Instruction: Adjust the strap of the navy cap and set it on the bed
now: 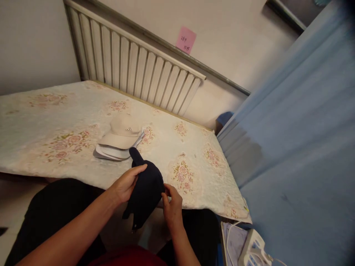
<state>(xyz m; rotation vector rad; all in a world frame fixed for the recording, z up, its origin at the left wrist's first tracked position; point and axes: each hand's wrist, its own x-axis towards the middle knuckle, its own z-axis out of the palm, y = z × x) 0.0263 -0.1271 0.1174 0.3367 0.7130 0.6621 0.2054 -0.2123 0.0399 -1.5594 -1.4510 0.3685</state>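
Note:
A dark navy cap [148,188] is held above my lap, just off the bed's front edge, with its brim tilted up toward the stacked papers. My left hand [126,185] grips the cap from the left, thumb laid over its top near the brim. On the other side, my right hand [172,203] pinches the cap's right edge between thumb and fingers. Beyond them, a beige cap [124,129] with a small stripe logo rests on a stack of white items [115,151], whose exact kind I cannot make out. The navy cap's underside is hidden.
The bed [161,138] has a pale floral cover. A white radiator [133,62] runs along the wall behind it, below a pink note [185,39]. A blue curtain [291,147] hangs at right. A white device with a cord [255,247] sits at lower right.

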